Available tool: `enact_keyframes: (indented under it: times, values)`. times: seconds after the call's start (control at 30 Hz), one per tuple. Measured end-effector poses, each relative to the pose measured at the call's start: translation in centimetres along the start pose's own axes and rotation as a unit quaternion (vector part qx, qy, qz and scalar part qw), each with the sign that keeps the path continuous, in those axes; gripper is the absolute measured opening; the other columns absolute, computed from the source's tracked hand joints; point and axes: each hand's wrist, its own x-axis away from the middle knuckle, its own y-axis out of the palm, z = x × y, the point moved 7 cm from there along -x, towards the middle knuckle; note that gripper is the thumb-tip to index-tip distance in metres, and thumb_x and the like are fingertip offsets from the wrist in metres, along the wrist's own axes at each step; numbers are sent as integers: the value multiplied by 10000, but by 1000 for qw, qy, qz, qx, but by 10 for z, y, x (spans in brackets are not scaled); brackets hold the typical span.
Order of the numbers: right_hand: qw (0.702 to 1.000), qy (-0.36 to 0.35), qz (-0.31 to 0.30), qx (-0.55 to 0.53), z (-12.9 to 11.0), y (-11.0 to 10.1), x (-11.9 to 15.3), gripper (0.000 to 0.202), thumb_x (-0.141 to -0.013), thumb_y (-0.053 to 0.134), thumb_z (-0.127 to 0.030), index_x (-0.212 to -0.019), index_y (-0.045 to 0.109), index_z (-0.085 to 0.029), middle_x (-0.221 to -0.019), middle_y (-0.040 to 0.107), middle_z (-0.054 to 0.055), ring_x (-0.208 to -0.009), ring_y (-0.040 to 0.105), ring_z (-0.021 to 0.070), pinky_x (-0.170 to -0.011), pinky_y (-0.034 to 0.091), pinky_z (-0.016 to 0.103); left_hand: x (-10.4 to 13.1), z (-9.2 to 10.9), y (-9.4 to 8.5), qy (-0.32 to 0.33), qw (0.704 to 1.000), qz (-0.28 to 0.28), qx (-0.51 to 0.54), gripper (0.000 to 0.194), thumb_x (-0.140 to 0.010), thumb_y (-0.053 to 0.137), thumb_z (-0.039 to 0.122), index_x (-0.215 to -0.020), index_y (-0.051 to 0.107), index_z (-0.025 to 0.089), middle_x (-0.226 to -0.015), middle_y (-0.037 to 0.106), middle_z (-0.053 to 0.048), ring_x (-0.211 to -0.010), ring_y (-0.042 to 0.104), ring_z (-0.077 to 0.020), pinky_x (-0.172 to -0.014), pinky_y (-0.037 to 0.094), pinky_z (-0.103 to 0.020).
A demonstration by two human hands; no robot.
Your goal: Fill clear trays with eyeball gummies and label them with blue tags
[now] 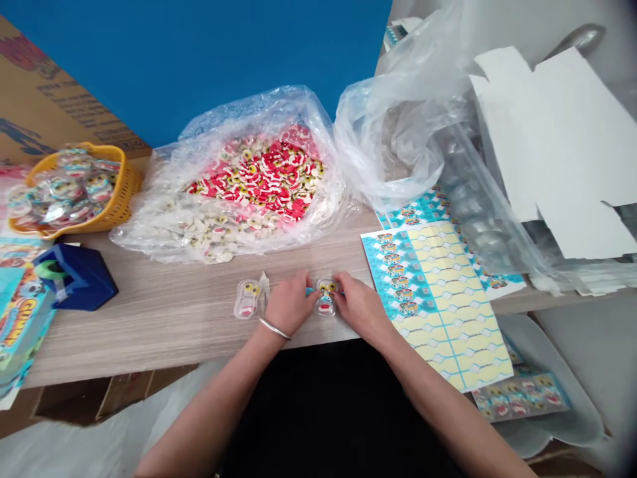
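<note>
A small clear plastic pack (326, 299) with yellow and red pieces and a bit of blue label lies at the table's front edge. My left hand (292, 302) pinches its left side, and my right hand (359, 307) holds its right side. Another clear pack (247, 299) with similar pieces rests left of my left hand, beside a small pale strip (263, 287). Right of my right hand is a sticker sheet (448, 305), blue and yellow, partly peeled at its lower left. Behind my hands an open plastic bag (269, 179) holds many red, white and yellow pieces.
A yellow basket (130, 189) of filled packs and a blue tape dispenser (84, 275) stand at the left, near a printed card (24, 318). Clear plastic bags (388, 139) and white cardboard (557, 146) occupy the right. A grey bin (577, 398) with packs sits below.
</note>
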Motion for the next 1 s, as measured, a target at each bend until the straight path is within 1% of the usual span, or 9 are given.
enact_keyframes:
  times: [0.13,0.23,0.33,0.4,0.5,0.53,0.6,0.8,1.0]
  values:
    - [999,-25,-35,22,-22,12,12,161,-910,546,-227,-1069,548,-208,-918,722,74,-831,680,229,-639,393,290,44,-7,-11,-7,996,84,-44,223,-825,655,352,-976,584,204,-842,685,-99,-663,645,-257,-530,372,-297]
    - [997,-43,-62,27,-39,28,25,145,-913,540,-216,-1058,540,-209,-897,724,69,-802,687,229,-620,382,293,98,-38,-17,-60,984,168,9,282,-807,672,385,-1021,592,218,-1035,675,-116,-716,652,-237,-545,425,-296]
    - [993,-81,-85,24,-58,44,36,139,-923,535,-242,-1059,539,-211,-868,724,66,-786,690,237,-611,377,299,146,-83,8,-207,957,100,174,325,-734,719,482,-883,635,205,-862,707,-69,-676,659,-227,-623,496,-329]
    - [989,-104,-100,24,-69,53,41,135,-925,532,-253,-1054,543,-213,-845,725,60,-763,689,239,-600,371,300,166,-97,36,-287,886,41,363,379,-675,765,504,-857,663,188,-821,727,-65,-728,689,-229,-701,534,-345]
    - [985,-124,-118,22,-84,63,45,146,-911,543,-241,-1053,556,-208,-838,728,64,-744,687,238,-600,369,299,170,-91,64,-315,723,37,614,446,-669,792,492,-941,692,153,-950,747,-98,-862,705,-217,-793,552,-329]
    - [984,-131,-121,17,-88,64,46,151,-904,550,-236,-1052,562,-207,-842,729,65,-746,686,238,-604,370,298,167,-87,70,-321,679,46,659,449,-660,806,484,-930,697,143,-932,748,-97,-831,704,-203,-767,558,-313]
    - [982,-140,-125,-4,-92,65,47,148,-889,567,-232,-1033,581,-207,-839,727,61,-750,683,235,-609,373,296,163,-83,76,-338,628,64,698,439,-609,851,453,-859,701,125,-815,743,-74,-702,685,-164,-665,560,-274]
    - [972,-58,-100,-207,-65,51,43,367,-786,716,-395,-1093,632,-211,-870,723,44,-709,642,193,-636,432,294,161,-84,55,-298,610,138,721,341,-609,871,372,-771,696,130,-686,715,-11,-580,619,-94,-591,521,-208]
    - [871,-43,-157,-464,-58,35,45,270,-807,677,-458,-798,645,-191,-622,570,-35,-505,452,94,-470,321,222,143,-73,14,-228,623,175,727,290,-629,866,320,-757,686,132,-672,706,0,-581,617,-93,-598,509,-204]
